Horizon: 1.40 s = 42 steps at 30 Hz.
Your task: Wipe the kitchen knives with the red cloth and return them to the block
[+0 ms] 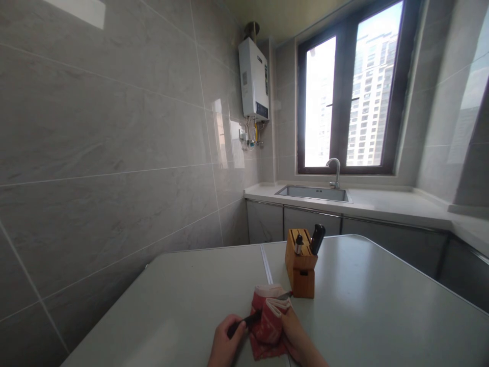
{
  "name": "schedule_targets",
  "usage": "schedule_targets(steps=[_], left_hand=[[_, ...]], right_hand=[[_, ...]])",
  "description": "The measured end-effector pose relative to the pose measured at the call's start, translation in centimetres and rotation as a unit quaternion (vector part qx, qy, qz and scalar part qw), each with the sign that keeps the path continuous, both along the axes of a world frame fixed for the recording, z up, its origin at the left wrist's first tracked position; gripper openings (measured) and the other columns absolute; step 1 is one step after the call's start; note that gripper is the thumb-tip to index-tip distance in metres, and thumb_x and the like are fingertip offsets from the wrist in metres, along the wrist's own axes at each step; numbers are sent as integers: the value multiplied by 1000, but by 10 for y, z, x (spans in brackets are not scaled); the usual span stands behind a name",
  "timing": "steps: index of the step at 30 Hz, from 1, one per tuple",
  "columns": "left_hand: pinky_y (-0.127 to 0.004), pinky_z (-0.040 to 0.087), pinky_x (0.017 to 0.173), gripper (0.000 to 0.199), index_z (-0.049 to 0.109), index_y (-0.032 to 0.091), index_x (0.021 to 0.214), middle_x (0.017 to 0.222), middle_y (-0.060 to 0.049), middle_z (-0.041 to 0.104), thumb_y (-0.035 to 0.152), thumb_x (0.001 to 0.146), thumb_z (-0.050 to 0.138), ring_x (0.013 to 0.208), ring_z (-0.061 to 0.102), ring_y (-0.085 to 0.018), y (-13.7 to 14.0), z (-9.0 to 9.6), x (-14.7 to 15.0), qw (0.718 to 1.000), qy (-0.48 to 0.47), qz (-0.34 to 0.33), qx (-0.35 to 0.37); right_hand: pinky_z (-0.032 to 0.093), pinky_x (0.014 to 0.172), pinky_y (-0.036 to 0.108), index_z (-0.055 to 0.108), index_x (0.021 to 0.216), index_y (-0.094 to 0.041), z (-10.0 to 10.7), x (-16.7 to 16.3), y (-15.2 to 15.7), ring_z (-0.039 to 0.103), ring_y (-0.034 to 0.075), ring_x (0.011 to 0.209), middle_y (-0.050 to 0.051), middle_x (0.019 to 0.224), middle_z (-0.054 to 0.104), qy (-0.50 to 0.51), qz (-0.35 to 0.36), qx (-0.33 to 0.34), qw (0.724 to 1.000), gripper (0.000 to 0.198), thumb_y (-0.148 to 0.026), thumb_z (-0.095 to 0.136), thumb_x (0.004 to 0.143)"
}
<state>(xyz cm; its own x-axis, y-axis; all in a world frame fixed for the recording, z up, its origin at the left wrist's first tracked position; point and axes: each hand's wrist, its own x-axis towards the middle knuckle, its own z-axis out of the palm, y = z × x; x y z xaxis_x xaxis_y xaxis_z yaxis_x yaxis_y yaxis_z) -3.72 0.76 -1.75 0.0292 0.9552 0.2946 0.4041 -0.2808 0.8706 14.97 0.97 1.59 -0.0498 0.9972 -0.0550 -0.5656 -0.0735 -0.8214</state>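
My left hand (226,340) is closed round the black handle of a knife (252,319), low in the middle of the view. A red cloth with white edges (270,329) is folded over the knife's blade, and only a bit of the blade shows at the far side. My right hand (293,326) grips the cloth from the right, its fingers partly hidden behind the fabric. Just beyond the cloth stands a wooden knife block (303,283). Two dark handles stick up from it, a large black one (318,239) and a smaller one (298,244).
The pale table (183,300) has a seam running away from me. Past its far edge is a white counter (389,201) with a sink (317,192) and a faucet (336,173) below a window. A water heater (254,79) hangs beside the tiled wall (114,132).
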Motion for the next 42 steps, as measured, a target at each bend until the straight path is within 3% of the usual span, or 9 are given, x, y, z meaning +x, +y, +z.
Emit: schedule_targets(steps=[6,20,26,31,38,42], left_hand=[[-24,41,61,39,61,15,62,61,-1,58,51,76,56,64,53,-18,-2,4,-2,999,-34,13,-10],[-21,41,57,36,64,15,65,62,0,58,51,70,65,61,51,-16,-3,4,-7,988,-134,68,-28],[-20,40,57,38,65,15,66,62,2,59,53,66,67,61,51,-14,-3,1,-7,976,-194,97,-36],[-19,38,54,34,63,15,65,61,3,56,48,65,71,59,50,-12,0,-4,-9,961,-258,83,-53],[-18,39,50,35,66,13,72,61,3,55,46,63,74,56,50,-10,1,-6,-8,928,-350,90,-89],[-21,44,58,39,68,12,75,66,-1,61,49,65,72,62,55,-14,1,-6,-9,950,-294,70,-82]], right_hand=[[52,74,37,65,91,-18,-10,2,7,66,22,74,6,85,72,39,5,23,999,32,-32,73,63],[50,80,39,64,73,-19,-32,9,22,65,23,72,4,76,73,146,-21,-36,988,25,-39,72,62],[52,74,39,65,63,-17,-27,12,22,65,23,63,5,66,73,187,-15,-76,979,23,-37,75,57],[52,73,39,67,64,-17,-30,15,23,65,22,62,4,66,73,192,-10,-78,978,20,-32,76,54],[52,73,39,62,60,-19,-35,16,27,64,22,62,1,63,71,162,-41,-70,983,27,-40,77,52],[52,72,35,64,70,-19,-25,12,21,64,20,66,2,70,72,157,-16,-52,986,31,-46,73,58]])
